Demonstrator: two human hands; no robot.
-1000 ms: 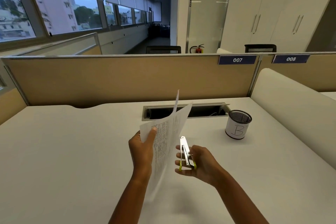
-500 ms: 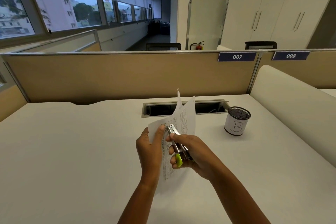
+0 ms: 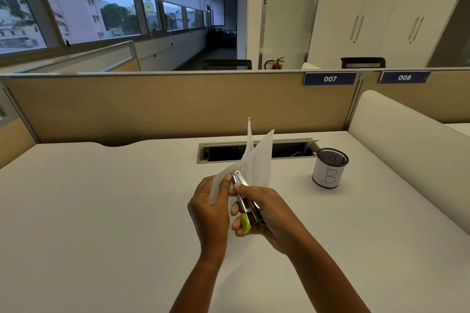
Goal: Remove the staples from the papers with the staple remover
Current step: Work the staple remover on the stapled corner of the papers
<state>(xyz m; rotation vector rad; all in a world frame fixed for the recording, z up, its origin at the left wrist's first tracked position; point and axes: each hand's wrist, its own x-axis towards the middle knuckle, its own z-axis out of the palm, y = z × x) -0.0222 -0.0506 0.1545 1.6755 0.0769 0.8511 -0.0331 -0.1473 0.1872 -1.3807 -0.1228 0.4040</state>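
Holding the papers (image 3: 256, 165) upright above the tabletop (image 3: 101, 198) with the left hand (image 3: 209, 207), thumb clamped on the near corner, sheets fanning apart above it. Gripping the staple remover (image 3: 244, 195) in the right hand (image 3: 269, 213), fingers curled tight round its green-ended handles, metal nose pointing up and away. A second ago held that tool apart, just right of the sheets; half a second ago brought it in; now set nose-first against the corner, right beside the left thumb. Cannot make out the staple itself: too small, or hidden under tool and thumb. Probably at the point of hooking the nose under the staple, with the pull not yet made. Needs a firm pinch from the left hand to keep the thin sheets from tearing or buckling. Well off to the right of the right hand, standing alone: a mesh pen cup (image 3: 329, 171) marked B.
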